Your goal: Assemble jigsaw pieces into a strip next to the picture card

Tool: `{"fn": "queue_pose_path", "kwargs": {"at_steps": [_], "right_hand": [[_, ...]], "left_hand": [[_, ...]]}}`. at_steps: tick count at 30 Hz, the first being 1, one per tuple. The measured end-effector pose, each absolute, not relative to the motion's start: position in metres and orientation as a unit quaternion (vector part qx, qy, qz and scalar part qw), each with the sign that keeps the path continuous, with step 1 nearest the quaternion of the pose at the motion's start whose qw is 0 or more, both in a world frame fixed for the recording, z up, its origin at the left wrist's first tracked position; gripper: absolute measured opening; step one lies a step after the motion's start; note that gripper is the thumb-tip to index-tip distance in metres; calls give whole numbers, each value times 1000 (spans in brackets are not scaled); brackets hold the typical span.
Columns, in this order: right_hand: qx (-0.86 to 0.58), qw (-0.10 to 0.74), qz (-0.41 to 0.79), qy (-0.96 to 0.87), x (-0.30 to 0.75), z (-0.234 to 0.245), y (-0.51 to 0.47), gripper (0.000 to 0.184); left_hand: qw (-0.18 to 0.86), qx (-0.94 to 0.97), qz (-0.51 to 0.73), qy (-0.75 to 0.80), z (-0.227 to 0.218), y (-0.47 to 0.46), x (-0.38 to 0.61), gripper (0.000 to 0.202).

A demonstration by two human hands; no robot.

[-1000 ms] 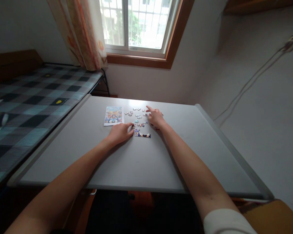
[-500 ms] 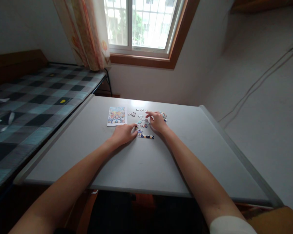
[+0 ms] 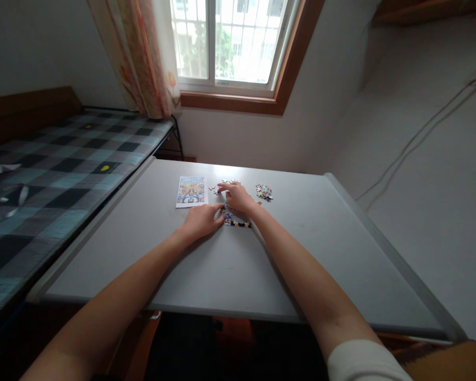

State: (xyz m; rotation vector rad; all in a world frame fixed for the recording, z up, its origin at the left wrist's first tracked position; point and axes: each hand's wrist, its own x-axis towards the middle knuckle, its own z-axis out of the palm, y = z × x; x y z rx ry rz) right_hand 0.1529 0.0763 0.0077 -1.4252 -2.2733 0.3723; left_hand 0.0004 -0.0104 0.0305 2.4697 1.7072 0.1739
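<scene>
Evidently, one short dark-and-yellow cardboard puzzle strip (image 3: 241,225) is joined; multicoloured pieces (image 3: 264,192) lie loose toward the white table's (image 3: 222,275) far edge, left hand's (image 3: 201,218) fingers apart, right hand's (image 3: 240,198) grip unclear.

Smooth, glossy tabletop (image 3: 230,270); paper picture (image 3: 191,191)

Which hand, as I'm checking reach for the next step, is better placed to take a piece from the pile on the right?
Likely the right hand: it is nearer the pile. The left hand is by the left end of the joined pieces, with the right hand between it and the pile.
</scene>
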Motion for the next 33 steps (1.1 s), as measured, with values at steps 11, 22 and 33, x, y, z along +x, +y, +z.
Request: {"fn": "queue_pose_path", "kwargs": {"at_steps": [11, 22, 33], "right_hand": [[-550, 195, 115, -804, 150, 6, 89, 65], [-527, 234, 127, -807, 154, 14, 76, 62], [-566, 155, 92, -805, 164, 7, 103, 72]], "left_hand": [[56, 825, 63, 559, 27, -9, -1, 44], [74, 820, 66, 564, 28, -10, 1, 43], [74, 819, 61, 566, 29, -12, 1, 45]]}}
